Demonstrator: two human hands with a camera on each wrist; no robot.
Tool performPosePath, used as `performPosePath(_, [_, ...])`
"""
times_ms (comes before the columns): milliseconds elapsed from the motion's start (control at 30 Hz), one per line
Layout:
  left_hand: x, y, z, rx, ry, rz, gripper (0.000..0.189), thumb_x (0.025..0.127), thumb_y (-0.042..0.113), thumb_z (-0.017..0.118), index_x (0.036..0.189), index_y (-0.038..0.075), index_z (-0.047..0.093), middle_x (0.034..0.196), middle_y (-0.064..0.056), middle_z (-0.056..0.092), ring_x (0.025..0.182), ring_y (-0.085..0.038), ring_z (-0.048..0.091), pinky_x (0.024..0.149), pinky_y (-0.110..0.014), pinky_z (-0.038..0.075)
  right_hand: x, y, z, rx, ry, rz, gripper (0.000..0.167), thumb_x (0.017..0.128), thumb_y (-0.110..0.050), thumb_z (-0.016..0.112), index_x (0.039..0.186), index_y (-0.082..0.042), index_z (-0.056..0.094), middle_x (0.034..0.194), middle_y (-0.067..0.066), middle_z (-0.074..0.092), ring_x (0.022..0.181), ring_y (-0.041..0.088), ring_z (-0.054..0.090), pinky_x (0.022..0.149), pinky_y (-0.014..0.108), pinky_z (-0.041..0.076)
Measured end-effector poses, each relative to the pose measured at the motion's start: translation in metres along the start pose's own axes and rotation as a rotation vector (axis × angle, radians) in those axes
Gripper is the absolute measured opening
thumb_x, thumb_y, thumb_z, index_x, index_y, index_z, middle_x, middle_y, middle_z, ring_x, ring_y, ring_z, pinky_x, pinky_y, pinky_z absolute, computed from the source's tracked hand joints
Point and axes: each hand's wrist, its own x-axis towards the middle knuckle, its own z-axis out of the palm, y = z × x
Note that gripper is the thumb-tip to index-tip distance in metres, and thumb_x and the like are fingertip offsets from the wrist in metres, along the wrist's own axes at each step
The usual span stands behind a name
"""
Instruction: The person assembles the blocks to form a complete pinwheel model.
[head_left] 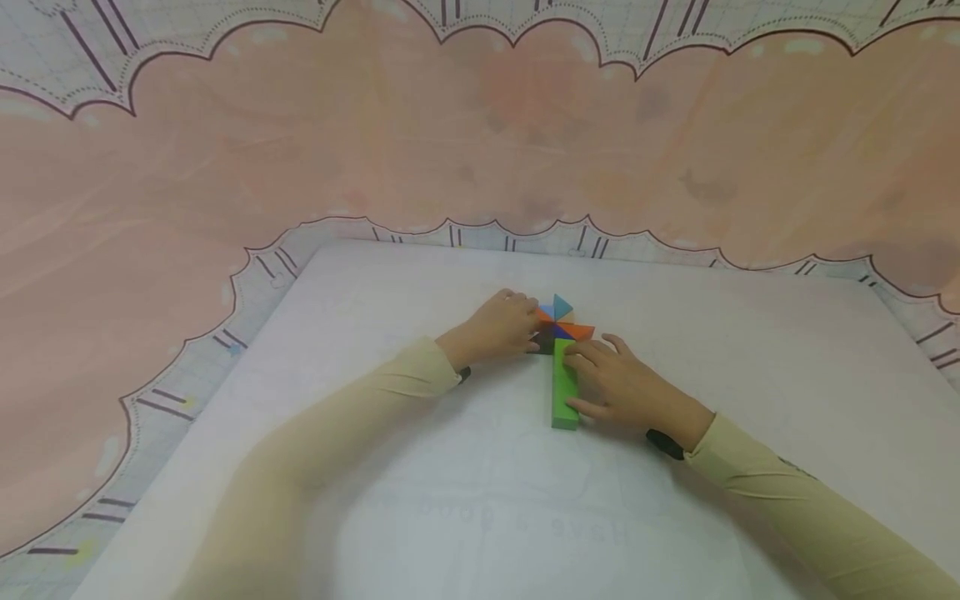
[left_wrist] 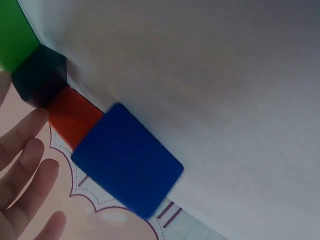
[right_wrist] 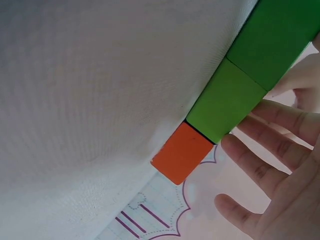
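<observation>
On the white surface, several coloured blocks form a pinwheel shape, with a teal triangle [head_left: 562, 307] at the top and an orange block [head_left: 579, 332] to the right. Below extends a green bar [head_left: 565, 392], which shows two green shades in the right wrist view. My left hand [head_left: 498, 325] touches the pinwheel's left side, near a dark block [head_left: 542, 342]. The left wrist view shows its fingertips beside an orange block [left_wrist: 75, 117] and a blue block [left_wrist: 127, 160]. My right hand [head_left: 622, 379] rests its fingertips along the green bar's right side, fingers fairly straight.
The white tabletop [head_left: 435, 517] spreads around the blocks. Past its far edge lies a peach-coloured patterned cloth [head_left: 465, 142] with a scalloped border. Dark bands [head_left: 665, 444] sit at the wrists.
</observation>
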Motion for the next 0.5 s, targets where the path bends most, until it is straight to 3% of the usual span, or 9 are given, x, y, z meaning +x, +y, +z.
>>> performPosePath(167, [0.002, 0.006, -0.001, -0.033, -0.035, -0.022, 0.029, 0.090, 0.036, 0.060, 0.109, 0.015, 0.064, 0.113, -0.001, 0.063, 0.107, -0.018, 0.057, 0.101, -0.035, 0.041, 0.001, 0.000, 0.001, 0.004, 0.001, -0.001, 0.055, 0.085, -0.046, 0.062, 0.121, -0.005, 0.055, 0.123, 0.010, 0.056, 0.119, 0.027, 0.052, 0.104, 0.058, 0.033])
performPosePath(400, [-0.012, 0.005, -0.006, -0.023, 0.002, -0.014, 0.025, 0.091, 0.035, 0.059, 0.103, 0.016, 0.069, 0.100, 0.001, 0.066, 0.095, -0.018, 0.060, 0.095, -0.036, 0.044, 0.001, 0.001, 0.002, -0.005, -0.001, 0.000, 0.056, 0.085, -0.047, 0.062, 0.121, -0.005, 0.055, 0.123, 0.010, 0.057, 0.119, 0.027, 0.051, 0.104, 0.058, 0.033])
performPosePath(500, [-0.015, 0.003, -0.007, -0.033, 0.026, 0.018, 0.023, 0.091, 0.027, 0.058, 0.110, 0.018, 0.066, 0.100, 0.000, 0.064, 0.093, -0.019, 0.059, 0.093, -0.035, 0.045, 0.000, 0.002, 0.003, -0.008, -0.001, 0.002, 0.056, 0.084, -0.047, 0.063, 0.121, -0.005, 0.055, 0.123, 0.010, 0.057, 0.119, 0.027, 0.052, 0.104, 0.059, 0.033])
